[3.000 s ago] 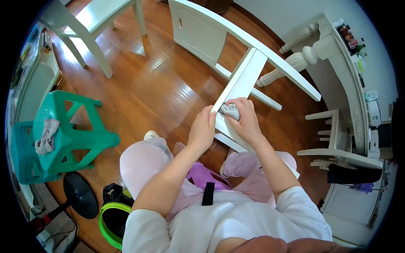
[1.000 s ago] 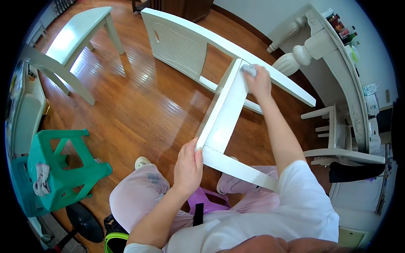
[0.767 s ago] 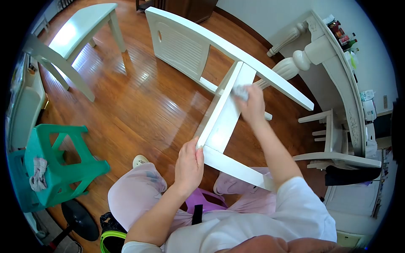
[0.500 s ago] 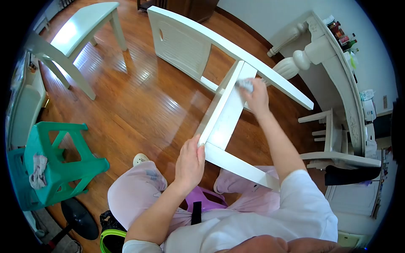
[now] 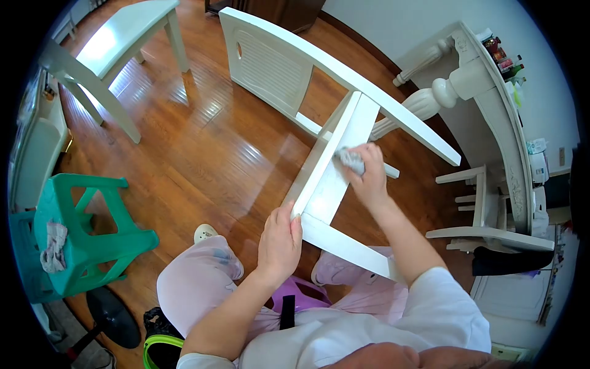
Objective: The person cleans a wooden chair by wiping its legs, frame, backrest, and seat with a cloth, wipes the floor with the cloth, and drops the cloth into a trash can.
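Note:
A white wooden chair (image 5: 273, 72) lies tipped over in front of me, its slatted backrest toward the far left and its legs pointing right. My left hand (image 5: 279, 245) is closed on the near corner of the seat frame, thumb on one side and fingers on the other. In my right hand (image 5: 370, 178) is a bunched grey cloth (image 5: 350, 161), pressed against the flat white rail beside the seat edge. The fingers are wrapped round the cloth and partly hide it.
On the left a green plastic stool (image 5: 92, 240) bears another crumpled grey cloth (image 5: 54, 247). An upright white chair (image 5: 126, 37) stands at the upper left. To the right is a carved white table (image 5: 498, 117) tipped on its side, with bottles (image 5: 507, 64) behind it. A green-rimmed bin (image 5: 161, 340) sits by my left leg.
My right hand has slid the cloth along the rail toward me, away from the far end. My left hand keeps its hold on the chair corner. The view has shifted slightly.

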### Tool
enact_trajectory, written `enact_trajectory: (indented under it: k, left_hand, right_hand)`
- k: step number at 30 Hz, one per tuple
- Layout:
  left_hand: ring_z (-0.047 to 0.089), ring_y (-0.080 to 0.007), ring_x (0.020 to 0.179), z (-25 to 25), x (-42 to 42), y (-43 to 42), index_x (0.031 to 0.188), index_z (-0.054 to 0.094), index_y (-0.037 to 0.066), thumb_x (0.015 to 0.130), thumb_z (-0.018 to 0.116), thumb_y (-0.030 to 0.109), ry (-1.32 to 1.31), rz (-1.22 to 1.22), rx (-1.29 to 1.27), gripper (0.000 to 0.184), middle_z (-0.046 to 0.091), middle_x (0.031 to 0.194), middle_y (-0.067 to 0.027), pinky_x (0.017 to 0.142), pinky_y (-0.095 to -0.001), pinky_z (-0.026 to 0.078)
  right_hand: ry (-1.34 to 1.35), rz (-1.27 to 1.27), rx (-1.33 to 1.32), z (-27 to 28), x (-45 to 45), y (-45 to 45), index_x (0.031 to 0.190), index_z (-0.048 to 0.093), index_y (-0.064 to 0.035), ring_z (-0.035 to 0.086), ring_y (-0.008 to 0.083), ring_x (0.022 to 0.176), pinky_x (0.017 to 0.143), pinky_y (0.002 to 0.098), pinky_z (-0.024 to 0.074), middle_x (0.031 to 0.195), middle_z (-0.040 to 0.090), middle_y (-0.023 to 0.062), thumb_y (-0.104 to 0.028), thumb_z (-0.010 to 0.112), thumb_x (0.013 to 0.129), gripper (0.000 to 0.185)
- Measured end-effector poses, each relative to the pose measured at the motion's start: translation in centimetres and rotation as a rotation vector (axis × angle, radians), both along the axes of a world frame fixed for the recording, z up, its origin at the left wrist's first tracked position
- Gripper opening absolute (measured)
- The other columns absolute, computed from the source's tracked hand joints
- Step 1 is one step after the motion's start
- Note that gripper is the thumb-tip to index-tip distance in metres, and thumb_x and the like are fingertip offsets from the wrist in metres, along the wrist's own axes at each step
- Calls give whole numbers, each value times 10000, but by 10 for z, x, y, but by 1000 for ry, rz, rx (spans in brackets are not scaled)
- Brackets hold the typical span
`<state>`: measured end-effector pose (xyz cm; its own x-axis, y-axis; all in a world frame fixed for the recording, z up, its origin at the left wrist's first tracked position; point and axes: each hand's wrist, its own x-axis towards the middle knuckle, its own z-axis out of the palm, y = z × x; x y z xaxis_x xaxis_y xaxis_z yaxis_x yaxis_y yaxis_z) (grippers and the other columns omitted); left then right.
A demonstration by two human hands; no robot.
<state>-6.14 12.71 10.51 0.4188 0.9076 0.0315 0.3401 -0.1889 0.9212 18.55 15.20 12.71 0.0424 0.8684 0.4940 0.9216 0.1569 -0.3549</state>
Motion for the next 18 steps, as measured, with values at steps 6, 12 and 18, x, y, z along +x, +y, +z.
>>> enact_trajectory:
  k: [6,12,18]
  left_hand:
    - [526,-382,1058,3,0,3,1257,463,-9,952,469,157,27,-54,-13,347,548,1124,-214,896,-447,436]
    - [523,-365,1092,4,2,6,1263,468,0,961,461,173,38,-59,-19,348,547,1147,-200,919,-433,432]
    - [518,-370,1090,10,1,7,1261,472,12,963,438,164,24,-69,-52,337,545,1149,-209,927,-439,422]
  right_hand:
    - [-247,-377,-3,3,76,90,994,646,-66,516,322,971,837,404,452,991,576,131,-170,739,734,295]
    - [-263,-523,-25,4,95,93,976,667,-87,530,314,990,824,408,478,973,604,126,-190,738,736,270]
    - [-413,-694,-196,2,133,4,887,670,-84,548,327,990,817,426,482,961,606,136,-124,698,759,137]
